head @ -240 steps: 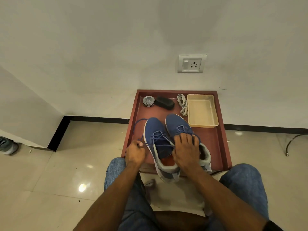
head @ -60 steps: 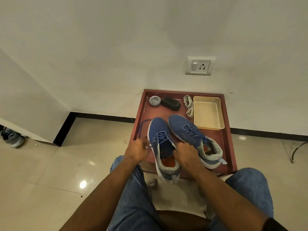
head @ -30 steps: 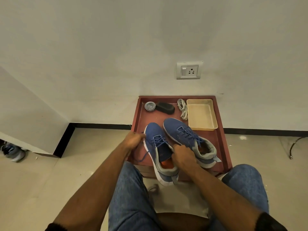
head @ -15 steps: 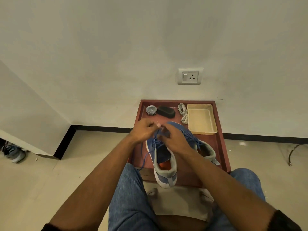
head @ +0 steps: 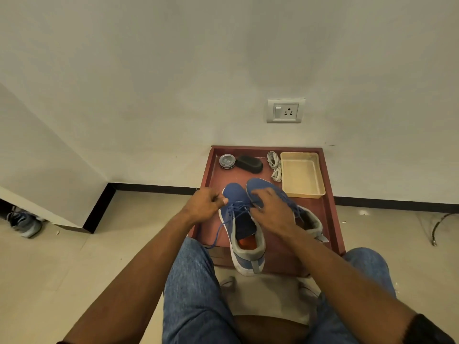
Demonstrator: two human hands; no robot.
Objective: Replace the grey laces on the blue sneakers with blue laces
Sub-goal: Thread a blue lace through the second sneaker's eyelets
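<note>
Two blue sneakers stand on a red-brown tray (head: 332,214). The left sneaker (head: 244,234) points away from me, its heel hanging over the tray's near edge. A blue lace (head: 218,232) runs through its eyelets, one loose end trailing down to the left. My left hand (head: 205,203) pinches that lace beside the toe. My right hand (head: 269,209) lies over the laced part of the shoe, fingers curled at the eyelets. The right sneaker (head: 308,219) is partly hidden behind that hand. A bundle of grey laces (head: 275,166) lies at the back.
At the tray's back sit a round tin (head: 226,161), a black brush (head: 249,164) and a cream plastic tray (head: 301,173). The white wall with a socket (head: 285,111) is right behind. My knees in jeans flank the tray's near edge. Another shoe (head: 23,223) lies far left on the floor.
Over the last second both hands rose from the shoe's sides to its toe end. Since half a second ago the left hand has drawn the lace out leftward.
</note>
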